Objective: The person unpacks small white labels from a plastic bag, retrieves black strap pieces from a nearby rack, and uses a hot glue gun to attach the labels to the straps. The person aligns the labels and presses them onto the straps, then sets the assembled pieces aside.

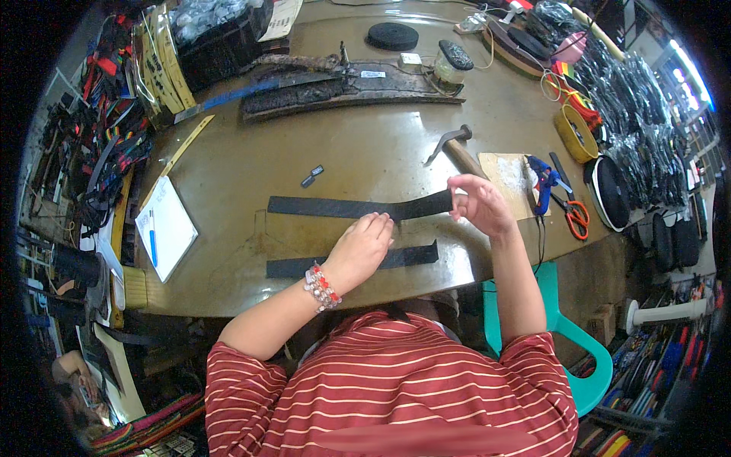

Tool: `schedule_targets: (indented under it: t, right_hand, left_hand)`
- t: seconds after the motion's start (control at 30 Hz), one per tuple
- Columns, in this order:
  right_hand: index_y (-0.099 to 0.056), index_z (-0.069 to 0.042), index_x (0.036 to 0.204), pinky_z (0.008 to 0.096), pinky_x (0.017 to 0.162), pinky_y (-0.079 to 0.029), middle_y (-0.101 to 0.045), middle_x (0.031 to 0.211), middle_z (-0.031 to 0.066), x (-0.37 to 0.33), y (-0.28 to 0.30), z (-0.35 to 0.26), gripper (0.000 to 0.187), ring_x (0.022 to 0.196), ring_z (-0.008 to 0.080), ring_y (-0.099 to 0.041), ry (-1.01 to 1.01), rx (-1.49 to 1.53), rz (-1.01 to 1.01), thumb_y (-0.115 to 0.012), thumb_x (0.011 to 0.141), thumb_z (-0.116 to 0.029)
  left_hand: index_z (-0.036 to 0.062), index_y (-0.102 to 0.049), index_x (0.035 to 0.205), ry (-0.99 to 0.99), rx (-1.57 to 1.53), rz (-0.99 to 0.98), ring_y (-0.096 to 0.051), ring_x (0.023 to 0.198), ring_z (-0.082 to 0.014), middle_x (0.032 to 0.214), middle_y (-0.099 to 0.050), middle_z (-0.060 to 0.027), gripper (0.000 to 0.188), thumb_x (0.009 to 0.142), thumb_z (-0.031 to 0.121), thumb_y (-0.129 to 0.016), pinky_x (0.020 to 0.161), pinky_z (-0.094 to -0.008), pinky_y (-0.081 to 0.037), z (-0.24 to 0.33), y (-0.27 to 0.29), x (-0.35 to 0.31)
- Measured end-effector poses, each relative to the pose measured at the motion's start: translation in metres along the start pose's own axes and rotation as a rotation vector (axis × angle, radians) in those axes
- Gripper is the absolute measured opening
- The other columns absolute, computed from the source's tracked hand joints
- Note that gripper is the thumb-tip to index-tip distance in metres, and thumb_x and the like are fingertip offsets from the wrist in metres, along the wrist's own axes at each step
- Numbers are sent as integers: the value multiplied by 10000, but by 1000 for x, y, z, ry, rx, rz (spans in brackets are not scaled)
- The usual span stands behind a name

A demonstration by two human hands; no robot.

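A long black strip [327, 207] lies across the table in front of me, its right end lifted and slightly bent. My left hand [362, 247] rests on the strip's middle with its fingers stretched out flat. At the raised end, my right hand [483, 207] pinches the strip between thumb and fingertips. Nearer to me is a second black strip [407, 257], partly covered by my left hand and wrist; its right end is turned up.
Right of my hands are a hammer [460, 152], a blue glue gun [542, 183] and orange-handled scissors [576, 219]. Two small dark pieces [312, 177] lie beyond the strips. A white pad [169, 228] with a blue pen sits left. A worn wooden board [358, 95] and glass jar [451, 68] stand farther back.
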State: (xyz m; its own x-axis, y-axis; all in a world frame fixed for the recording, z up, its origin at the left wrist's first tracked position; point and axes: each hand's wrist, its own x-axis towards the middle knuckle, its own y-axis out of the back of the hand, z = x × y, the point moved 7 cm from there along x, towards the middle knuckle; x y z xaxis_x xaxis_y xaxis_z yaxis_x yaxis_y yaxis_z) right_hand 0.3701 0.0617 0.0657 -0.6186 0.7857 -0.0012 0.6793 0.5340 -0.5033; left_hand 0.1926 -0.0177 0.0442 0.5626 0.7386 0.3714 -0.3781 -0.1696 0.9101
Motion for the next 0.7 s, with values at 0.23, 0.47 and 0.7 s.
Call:
schedule_targets:
  t: [0.23, 0.47, 0.7]
  right_hand:
    - [-651, -16, 1098, 201, 569, -433, -628, 762, -23, 30, -1, 37, 242, 637, 52, -539, -174, -510, 61, -629, 873, -104]
    - [-699, -17, 984, 242, 582, -457, -666, 764, 21, 33, 7, 43, 167, 633, 67, -530, -74, -1010, 189, -659, 845, -100]
    - [-709, -19, 977, 223, 562, -420, -673, 795, 20, 35, 12, 50, 157, 625, 42, -488, -46, -1059, 237, -671, 828, -48]
  left_hand:
    - [-55, -570, 1118, 42, 37, 44, -536, 1076, -264, 1141, -577, -160, 355, 840, 166, -566, 926, -368, -456, 3, 3, 2]
    - [-45, -577, 1098, 101, -49, 10, -534, 1057, -261, 1094, -572, -135, 347, 816, 157, -600, 907, -365, -457, -1, 5, 2]
    - [-46, -577, 1092, 91, -48, 45, -541, 1059, -262, 1083, -582, -143, 341, 809, 142, -606, 905, -364, -461, -1, 7, 2]
